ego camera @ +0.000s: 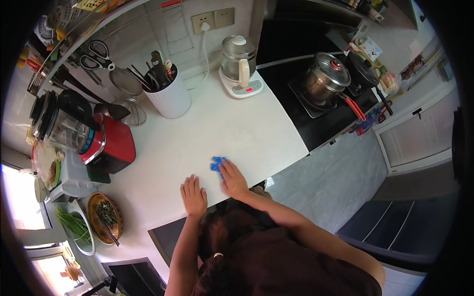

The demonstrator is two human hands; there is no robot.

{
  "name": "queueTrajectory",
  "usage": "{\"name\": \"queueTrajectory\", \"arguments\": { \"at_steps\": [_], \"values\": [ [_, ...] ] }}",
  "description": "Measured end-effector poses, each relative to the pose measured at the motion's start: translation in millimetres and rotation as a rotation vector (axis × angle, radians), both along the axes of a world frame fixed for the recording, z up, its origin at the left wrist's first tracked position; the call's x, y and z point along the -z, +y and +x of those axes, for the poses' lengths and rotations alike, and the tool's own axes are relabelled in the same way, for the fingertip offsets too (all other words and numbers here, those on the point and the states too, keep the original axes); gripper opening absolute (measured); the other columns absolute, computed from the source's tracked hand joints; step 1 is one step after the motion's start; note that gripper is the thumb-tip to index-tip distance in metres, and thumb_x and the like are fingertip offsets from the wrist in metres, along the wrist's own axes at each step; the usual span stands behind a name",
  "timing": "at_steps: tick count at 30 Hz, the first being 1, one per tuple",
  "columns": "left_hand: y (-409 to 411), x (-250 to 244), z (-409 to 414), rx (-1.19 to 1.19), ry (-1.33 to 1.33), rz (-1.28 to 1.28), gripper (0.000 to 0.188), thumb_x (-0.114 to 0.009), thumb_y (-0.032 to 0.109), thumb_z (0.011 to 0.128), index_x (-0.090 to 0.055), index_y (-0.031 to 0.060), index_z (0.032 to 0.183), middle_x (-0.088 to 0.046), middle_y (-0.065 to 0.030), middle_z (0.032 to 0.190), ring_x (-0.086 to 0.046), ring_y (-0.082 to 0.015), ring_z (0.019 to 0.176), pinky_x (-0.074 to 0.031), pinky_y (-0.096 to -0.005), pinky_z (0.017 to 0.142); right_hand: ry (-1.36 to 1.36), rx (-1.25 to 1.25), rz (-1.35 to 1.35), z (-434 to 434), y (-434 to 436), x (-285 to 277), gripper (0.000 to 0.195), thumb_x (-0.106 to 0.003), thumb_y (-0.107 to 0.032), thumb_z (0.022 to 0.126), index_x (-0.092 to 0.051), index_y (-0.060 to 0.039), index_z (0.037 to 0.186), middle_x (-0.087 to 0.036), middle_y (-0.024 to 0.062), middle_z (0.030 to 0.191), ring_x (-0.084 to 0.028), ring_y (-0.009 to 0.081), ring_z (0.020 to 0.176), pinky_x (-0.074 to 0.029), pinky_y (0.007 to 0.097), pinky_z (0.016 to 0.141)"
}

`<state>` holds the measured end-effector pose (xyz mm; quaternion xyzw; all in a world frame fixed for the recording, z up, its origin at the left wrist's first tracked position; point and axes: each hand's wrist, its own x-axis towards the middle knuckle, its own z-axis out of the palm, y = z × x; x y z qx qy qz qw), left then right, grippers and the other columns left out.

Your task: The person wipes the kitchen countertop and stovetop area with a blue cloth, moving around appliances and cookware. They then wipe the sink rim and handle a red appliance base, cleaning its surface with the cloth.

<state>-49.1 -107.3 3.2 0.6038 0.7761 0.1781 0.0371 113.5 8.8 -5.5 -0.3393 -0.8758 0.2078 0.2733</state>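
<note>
My right hand (pixel 234 180) lies palm down on the white countertop (pixel 237 125), near its front edge. Under its fingertips is a small crumpled blue cloth (pixel 217 163), partly covered by the hand. My left hand (pixel 194 196) rests flat on the counter to the left, fingers stretched forward and holding nothing. A glass electric kettle (pixel 239 63) stands on its white base at the back, plugged into a wall socket (pixel 204 25). Left of the kettle is a white ribbed utensil holder (pixel 170 96) with knives and other handles sticking out.
A red blender (pixel 114 144) stands at left. Nearer are a brown bowl (pixel 114 218) with leafy food and chopsticks, and a white basket (pixel 79 212) of long green stems. On the black cooktop (pixel 292 103) at right sit a lidded steel pot (pixel 326 79) and a dark pan (pixel 362 70).
</note>
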Motion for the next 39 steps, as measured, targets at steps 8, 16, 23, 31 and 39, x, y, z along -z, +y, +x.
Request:
{"name": "queueTrajectory", "arguments": {
  "at_steps": [8,16,23,31,39],
  "values": [
    [-20,2,-15,-0.078,0.040,-0.014,0.046,-0.049,0.018,0.091,-0.044,0.0020,0.133,-0.036,-0.0145,0.145,-0.030,-0.0337,0.136,-0.018,-0.0528,0.113,0.033,0.105,0.091,90,77,14,0.050,-0.056,0.001,0.074,-0.053,0.0024,0.123,-0.051,0.0238,0.128,-0.046,0.0425,0.121,-0.038,0.0472,0.105],
    [-28,4,-15,-0.172,-0.003,-0.005,0.045,-0.050,0.018,0.090,-0.045,0.0019,0.132,-0.038,-0.0147,0.143,-0.032,-0.0334,0.135,-0.020,-0.0546,0.112,-0.143,0.294,0.087,63,45,14,0.061,-0.053,-0.001,0.077,-0.036,0.0101,0.135,-0.035,0.0301,0.139,-0.035,0.0477,0.128,-0.028,0.0519,0.109],
    [-29,1,-14,-0.162,-0.016,0.021,0.043,-0.047,0.015,0.091,-0.045,0.0014,0.132,-0.038,-0.0151,0.143,-0.032,-0.0340,0.134,-0.019,-0.0530,0.112,-0.030,0.109,-0.048,-42,-30,1,0.061,-0.053,0.002,0.077,-0.037,0.0080,0.136,-0.035,0.0285,0.140,-0.035,0.0453,0.129,-0.029,0.0490,0.110],
    [-37,0,-26,-0.232,-0.145,0.101,0.042,-0.048,0.013,0.091,-0.046,0.0012,0.131,-0.041,-0.0146,0.140,-0.033,-0.0336,0.133,-0.021,-0.0510,0.112,0.247,0.254,-0.328,-11,53,-21,0.039,-0.053,-0.002,0.080,-0.055,-0.0003,0.119,-0.055,0.0197,0.107,-0.052,0.0371,0.100,-0.043,0.0454,0.087],
    [-37,4,-21,-0.304,-0.079,0.055,0.039,-0.050,0.013,0.090,-0.048,0.0015,0.128,-0.043,-0.0143,0.138,-0.035,-0.0322,0.132,-0.021,-0.0501,0.112,-0.338,0.253,0.125,76,87,-16,0.017,-0.059,-0.016,0.078,-0.060,-0.0011,0.086,-0.060,0.0161,0.099,-0.055,0.0336,0.092,-0.044,0.0460,0.082]
  ]
}}
